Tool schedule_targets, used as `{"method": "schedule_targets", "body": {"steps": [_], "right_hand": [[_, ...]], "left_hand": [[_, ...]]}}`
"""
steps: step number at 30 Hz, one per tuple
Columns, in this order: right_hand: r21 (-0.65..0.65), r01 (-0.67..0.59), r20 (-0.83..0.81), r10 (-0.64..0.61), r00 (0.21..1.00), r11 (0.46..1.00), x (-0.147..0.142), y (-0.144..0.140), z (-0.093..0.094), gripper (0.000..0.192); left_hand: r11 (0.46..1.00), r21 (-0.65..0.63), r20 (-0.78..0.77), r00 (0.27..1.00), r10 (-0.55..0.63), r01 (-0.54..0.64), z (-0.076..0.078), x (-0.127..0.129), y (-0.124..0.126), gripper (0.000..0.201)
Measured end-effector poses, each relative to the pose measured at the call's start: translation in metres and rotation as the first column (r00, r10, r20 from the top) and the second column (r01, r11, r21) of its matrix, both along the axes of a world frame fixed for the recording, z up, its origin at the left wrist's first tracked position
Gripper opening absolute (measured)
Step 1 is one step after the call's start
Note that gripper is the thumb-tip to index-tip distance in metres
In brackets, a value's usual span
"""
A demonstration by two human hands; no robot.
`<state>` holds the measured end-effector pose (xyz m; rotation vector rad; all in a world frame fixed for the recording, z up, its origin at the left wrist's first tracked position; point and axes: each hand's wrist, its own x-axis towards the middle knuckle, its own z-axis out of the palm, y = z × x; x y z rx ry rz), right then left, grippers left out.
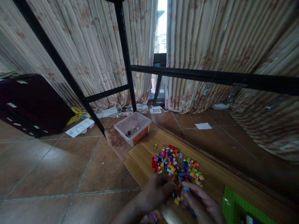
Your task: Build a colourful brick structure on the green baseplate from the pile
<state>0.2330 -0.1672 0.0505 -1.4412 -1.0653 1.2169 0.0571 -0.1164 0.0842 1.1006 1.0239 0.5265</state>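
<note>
Head view: the right hand (202,199) pinches a light-blue brick (186,189) between thumb and fingers, presumably because so small a piece needs a fingertip hold. The left hand (157,190) curls nearby; whether it grips anything cannot be told. Loose bricks (171,168) lie spread on the wooden board (137,158), likely keeping single pieces visible. Beyond, a translucent tub (142,134) holds a few pieces (137,128).

Curtains (198,37): pleated, pale, with reddish pattern
Window (162,34): bright with daylight, between the curtains
Floor (109,171): brown, tiled, shiny at left
Frame (124,43): black, before the curtains
Suitcase (32,102): dark, at left
</note>
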Motion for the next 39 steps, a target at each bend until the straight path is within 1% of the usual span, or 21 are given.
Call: {"method": "schedule_targets", "body": {"steps": [2,4,6,9,12,15,18,21,24,26,28,29,31,33,34,36,37,39], "right_hand": [[0.025,0.072,0.146,-0.075,0.986,0.997,0.006,0.010,-0.002,0.042],[0.074,0.083,0.331,-0.103,0.938,0.994,0.012,0.022,-0.005,0.037],[0.090,0.020,0.501,-0.063,0.863,0.996,0.016,0.035,-0.008,0.033],[0.087,-0.084,0.684,0.002,0.729,0.993,0.015,0.053,-0.011,0.032],[0.091,-0.168,0.772,0.037,0.634,0.982,0.011,0.065,-0.011,0.029],[0.068,-0.213,0.804,0.073,0.591,0.975,0.012,0.075,-0.010,0.026],[0.094,-0.202,0.833,0.034,0.552,0.975,0.019,0.089,-0.009,0.022],[0.091,-0.148,0.872,-0.007,0.490,0.985,0.025,0.109,-0.009,0.021],[0.024,-0.108,0.905,0.024,0.424,0.994,0.027,0.125,-0.010,0.020],[-0.017,-0.117,0.926,0.060,0.372,0.993,0.025,0.130,-0.010,0.022],[-0.045,-0.146,0.941,0.091,0.326,0.988,0.024,0.131,-0.009,0.022],[-0.054,-0.166,0.944,0.105,0.314,0.985,0.025,0.130,-0.009,0.021],[-0.064,-0.200,0.939,0.127,0.320,0.978,0.028,0.128,-0.008,0.019],[-0.067,-0.212,0.925,0.141,0.354,0.975,0.033,0.128,-0.007,0.020],[-0.061,-0.212,0.918,0.138,0.372,0.975,0.035,0.130,-0.007,0.022],[-0.022,-0.230,0.907,0.117,0.405,0.973,0.039,0.138,-0.006,0.026],[0.006,-0.252,0.902,0.104,0.419,0.968,0.039,0.144,-0.007,0.028],[0.046,-0.318,0.891,0.105,0.442,0.947,0.036,0.156,-0.009,0.032]], "left_hand": [[0.984,0.178,-0.166,0.985,0.053,-0.023,-0.003,-0.003,0.013,0.027],[0.945,0.326,-0.335,0.935,0.114,0.002,-0.006,-0.004,0.028,0.020],[0.904,0.424,-0.460,0.874,0.159,0.059,-0.009,-0.004,0.040,0.017],[0.846,0.509,-0.562,0.806,0.187,0.159,-0.015,0.003,0.050,0.016],[0.806,0.545,-0.611,0.768,0.191,0.233,-0.023,0.011,0.053,0.014],[0.778,0.569,-0.615,0.766,0.187,0.267,-0.032,0.014,0.053,0.020],[0.774,0.570,-0.611,0.771,0.177,0.274,-0.038,0.014,0.053,0.027],[0.778,0.571,-0.607,0.773,0.186,0.261,-0.039,0.013,0.054,0.029],[0.781,0.577,-0.598,0.775,0.204,0.239,-0.038,0.010,0.053,0.027],[0.785,0.583,-0.586,0.777,0.230,0.209,-0.037,0.005,0.053,0.023],[0.782,0.604,-0.568,0.770,0.290,0.151,-0.037,-0.004,0.055,0.021],[0.776,0.620,-0.554,0.764,0.331,0.114,-0.038,-0.009,0.057,0.021],[0.749,0.661,-0.518,0.747,0.417,0.040,-0.042,-0.020,0.065,0.021],[0.697,0.717,-0.462,0.746,0.480,-0.005,-0.048,-0.028,0.077,0.025],[0.661,0.751,-0.431,0.749,0.503,-0.012,-0.052,-0.031,0.084,0.028],[0.587,0.810,-0.389,0.755,0.527,0.008,-0.061,-0.033,0.100,0.033],[0.563,0.826,-0.382,0.758,0.529,0.023,-0.066,-0.032,0.107,0.035],[0.555,0.828,-0.397,0.776,0.490,0.073,-0.074,-0.028,0.118,0.039]]}}
